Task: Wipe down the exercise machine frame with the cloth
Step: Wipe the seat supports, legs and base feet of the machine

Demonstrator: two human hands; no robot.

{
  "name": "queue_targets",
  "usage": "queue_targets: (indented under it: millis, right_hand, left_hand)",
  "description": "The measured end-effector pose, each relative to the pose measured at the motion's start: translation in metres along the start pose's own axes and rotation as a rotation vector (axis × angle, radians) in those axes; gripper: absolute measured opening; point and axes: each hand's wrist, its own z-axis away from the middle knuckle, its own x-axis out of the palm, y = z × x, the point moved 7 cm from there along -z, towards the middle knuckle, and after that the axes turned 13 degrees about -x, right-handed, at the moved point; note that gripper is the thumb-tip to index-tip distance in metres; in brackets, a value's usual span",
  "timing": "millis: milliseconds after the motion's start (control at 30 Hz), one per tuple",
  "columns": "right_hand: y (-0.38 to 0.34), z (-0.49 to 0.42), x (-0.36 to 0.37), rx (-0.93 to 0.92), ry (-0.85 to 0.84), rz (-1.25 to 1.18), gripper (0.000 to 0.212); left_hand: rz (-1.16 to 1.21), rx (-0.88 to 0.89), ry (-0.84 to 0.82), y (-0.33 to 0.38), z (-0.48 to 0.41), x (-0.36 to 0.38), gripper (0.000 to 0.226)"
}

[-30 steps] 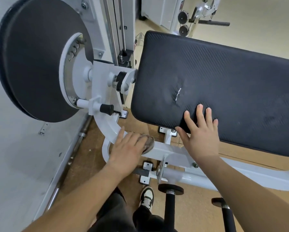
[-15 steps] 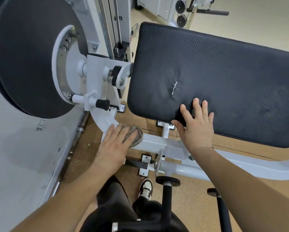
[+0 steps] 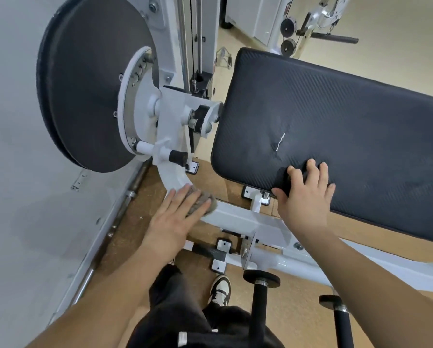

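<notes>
A brown floor runs under everything, meeting a pale grey wall on the left. A metal bar lies along the foot of that wall. Far back on the right stands another white machine with two small black pulleys. A black-and-white shoe rests on the floor.

My left hand presses the cloth on the white frame where it curves upward; the black knob and big disc block that way. Rightward the tube lies bare up to the pad's bracket. Seat pad overhangs, under my right hand.
</notes>
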Motion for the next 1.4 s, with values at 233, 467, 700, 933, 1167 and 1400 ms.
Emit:
queue_targets:
  millis: [233, 467, 700, 933, 1167, 1400]
  right_hand:
    - [-0.102, -0.048, -0.014, -0.443, 0.009, -0.056, 0.067]
    - [-0.134, -0.065, 0.000, -0.422, -0.099, 0.071, 0.056]
    - [-0.139, -0.064, -0.001, -0.424, -0.095, 0.120, 0.056]
    - [-0.137, -0.065, 0.001, -0.424, -0.082, 0.122, 0.056]
    - [-0.137, -0.065, 0.002, -0.444, -0.051, 0.124, 0.056]
    - [-0.135, -0.065, 0.004, -0.457, -0.017, 0.122, 0.055]
  left_hand:
    - [0.139, -0.194, 0.047, 0.037, -0.017, 0.000, 0.075]
    - [-0.002, 0.048, 0.144, -0.019, -0.026, -0.025, 0.055]
    - [0.313, -0.321, 0.115, -0.015, 0.010, -0.036, 0.060]
    - [0.980, -0.863, 0.248, -0.058, 0.017, -0.044, 0.066]
    - [1.107, -0.924, 0.247, -0.030, -0.008, -0.025, 0.052]
    - [1.160, -0.960, 0.263, -0.035, -0.032, -0.013, 0.048]
